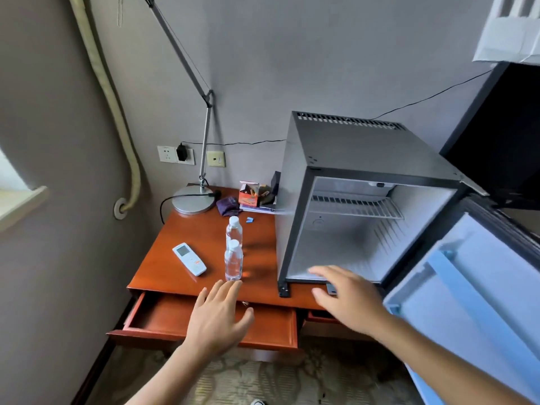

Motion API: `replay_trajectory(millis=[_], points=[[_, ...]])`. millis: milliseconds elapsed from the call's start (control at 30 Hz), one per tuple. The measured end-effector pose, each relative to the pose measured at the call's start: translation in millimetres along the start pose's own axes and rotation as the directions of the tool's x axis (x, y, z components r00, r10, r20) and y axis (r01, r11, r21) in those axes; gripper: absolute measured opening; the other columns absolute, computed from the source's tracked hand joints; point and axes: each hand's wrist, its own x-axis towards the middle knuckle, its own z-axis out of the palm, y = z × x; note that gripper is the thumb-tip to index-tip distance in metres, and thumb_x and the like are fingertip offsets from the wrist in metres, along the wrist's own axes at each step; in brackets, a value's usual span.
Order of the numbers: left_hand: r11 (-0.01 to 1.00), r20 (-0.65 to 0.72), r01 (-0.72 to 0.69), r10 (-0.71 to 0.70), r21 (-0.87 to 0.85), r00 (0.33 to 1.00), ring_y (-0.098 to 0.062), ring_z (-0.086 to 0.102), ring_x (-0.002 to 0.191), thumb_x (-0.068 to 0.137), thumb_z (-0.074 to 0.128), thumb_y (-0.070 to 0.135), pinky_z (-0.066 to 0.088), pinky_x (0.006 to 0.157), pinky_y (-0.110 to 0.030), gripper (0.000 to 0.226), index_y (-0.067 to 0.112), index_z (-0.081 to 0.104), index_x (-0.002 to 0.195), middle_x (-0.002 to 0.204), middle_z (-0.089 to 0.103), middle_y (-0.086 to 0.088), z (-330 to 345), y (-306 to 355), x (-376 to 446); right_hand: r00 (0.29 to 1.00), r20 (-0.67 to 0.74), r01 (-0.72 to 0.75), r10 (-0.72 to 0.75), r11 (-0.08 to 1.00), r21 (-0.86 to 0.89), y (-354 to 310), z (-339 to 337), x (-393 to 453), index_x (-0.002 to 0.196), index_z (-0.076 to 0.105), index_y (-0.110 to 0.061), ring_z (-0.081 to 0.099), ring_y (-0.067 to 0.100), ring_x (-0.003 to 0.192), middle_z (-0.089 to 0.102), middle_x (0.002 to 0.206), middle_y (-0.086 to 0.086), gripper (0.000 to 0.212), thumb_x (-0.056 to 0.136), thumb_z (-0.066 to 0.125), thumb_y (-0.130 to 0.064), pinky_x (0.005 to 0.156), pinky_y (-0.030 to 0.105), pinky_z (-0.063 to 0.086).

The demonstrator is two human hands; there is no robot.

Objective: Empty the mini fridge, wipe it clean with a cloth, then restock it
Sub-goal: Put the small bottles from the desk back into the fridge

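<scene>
the mini fridge (365, 159) sits on the right part of a reddish wooden desk (181, 267), its door (473, 302) swung wide open to the right, so that the door's lower and right parts run out of the picture. the cavity shows a wire shelf (356, 204) near the top and a pale floor below; nothing can be made out on either, though the far right inner wall is partly hidden by the door frame.

two clear water bottles with white caps stand on the desk to the left of the fridge, one behind the other: the near bottle (233, 263) overlaps the lower part of the far bottle (234, 230), so whether they touch cannot be told.

the person's left hand (219, 314) hovers over the desk's front edge just in front of the near bottle, fingers straight and spread, holding nothing; its fingertips look close to the bottle's base, but contact cannot be confirmed. the right hand (347, 299) is stretched out flat at the fridge's lower front edge, fingers loose and blurred, gripping nothing; it covers part of the sill.

a white remote control (189, 259) lies left of the bottles. farther back stand a lamp base (193, 200), a crumpled purple cloth (228, 206) and an orange box (249, 194) whose contents are too small to make out. a drawer (210, 323) is pulled open under the left hand, its inside partly hidden
</scene>
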Motion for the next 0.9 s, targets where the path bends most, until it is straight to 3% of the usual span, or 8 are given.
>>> replay_trajectory(millis=[200, 300, 367, 433, 567, 767, 900], points=[[0.983, -0.016, 0.120, -0.119, 0.137, 0.993, -0.023, 0.033, 0.151, 0.085, 0.041, 0.069, 0.025, 0.123, -0.052, 0.080, 0.024, 0.046, 0.151, 0.157, 0.046, 0.002, 7, -38, 47, 0.982, 0.187, 0.001, -0.012, 0.998, 0.059, -67, 120, 181, 0.151, 0.027, -0.046, 0.056, 0.028, 0.126, 0.046, 0.147, -0.005, 0.065, 0.093, 0.057, -0.041, 0.098, 0.042, 0.050], [0.967, -0.044, 0.195, -0.190, 0.162, 0.981, -0.026, 0.039, 0.148, 0.083, 0.046, 0.068, 0.031, 0.120, -0.053, 0.079, 0.023, 0.050, 0.149, 0.153, 0.051, 0.001, 8, -52, 61, 0.961, 0.275, -0.021, 0.020, 1.000, 0.001, -81, 171, 245, 0.156, 0.016, -0.043, 0.046, 0.036, 0.130, 0.031, 0.155, 0.004, 0.081, 0.091, 0.063, -0.040, 0.102, 0.046, 0.046], [0.955, -0.047, 0.240, -0.235, 0.176, 0.971, -0.027, 0.043, 0.146, 0.082, 0.049, 0.068, 0.034, 0.118, -0.053, 0.080, 0.023, 0.052, 0.147, 0.151, 0.054, 0.001, 9, -60, 66, 0.938, 0.346, -0.021, 0.028, 1.000, -0.022, -83, 198, 270, 0.151, 0.027, -0.037, 0.043, 0.038, 0.130, 0.030, 0.152, 0.007, 0.077, 0.088, 0.070, -0.041, 0.101, 0.047, 0.046], [0.947, -0.053, 0.261, -0.255, 0.187, 0.965, -0.026, 0.047, 0.142, 0.080, 0.051, 0.068, 0.039, 0.115, -0.053, 0.080, 0.022, 0.054, 0.145, 0.148, 0.057, 0.001, 12, -66, 67, 0.928, 0.373, 0.001, 0.013, 0.999, -0.037, -80, 212, 281, 0.137, 0.043, -0.026, 0.051, 0.038, 0.123, 0.039, 0.140, 0.008, 0.058, 0.089, 0.073, -0.037, 0.096, 0.046, 0.051], [0.954, -0.025, 0.239, -0.239, 0.183, 0.971, -0.022, 0.054, 0.135, 0.075, 0.050, 0.066, 0.046, 0.108, -0.046, 0.084, 0.019, 0.054, 0.145, 0.143, 0.061, 0.002, 18, -74, 71, 0.947, 0.314, 0.069, -0.065, 0.998, -0.002, -70, 206, 270, 0.116, 0.054, -0.021, 0.062, 0.034, 0.106, 0.052, 0.121, 0.006, 0.033, 0.090, 0.074, -0.029, 0.087, 0.039, 0.053], [0.983, 0.158, 0.183, -0.181, 0.001, 0.971, -0.012, 0.051, 0.136, 0.073, 0.064, 0.068, 0.049, 0.100, -0.033, 0.095, 0.028, 0.032, 0.153, 0.151, 0.049, 0.012, 33, -48, 91, 0.991, 0.110, 0.046, -0.076, 0.967, 0.249, -57, 139, 176, 0.114, 0.059, -0.028, 0.063, 0.020, 0.098, 0.062, 0.115, -0.008, 0.038, 0.080, 0.076, -0.029, 0.078, 0.033, 0.053], [0.987, 0.283, 0.115, -0.080, -0.113, 0.956, -0.017, 0.068, 0.102, 0.070, 0.053, 0.083, 0.053, 0.076, -0.035, 0.068, 0.038, 0.046, 0.120, 0.110, 0.067, 0.015, 43, 4, 106, 0.994, 0.018, -0.103, 0.109, 0.864, 0.493, -32, 97, 111, 0.121, 0.059, -0.037, 0.061, 0.000, 0.100, 0.065, 0.113, -0.019, 0.045, 0.081, 0.080, -0.041, 0.084, 0.015, 0.049]])
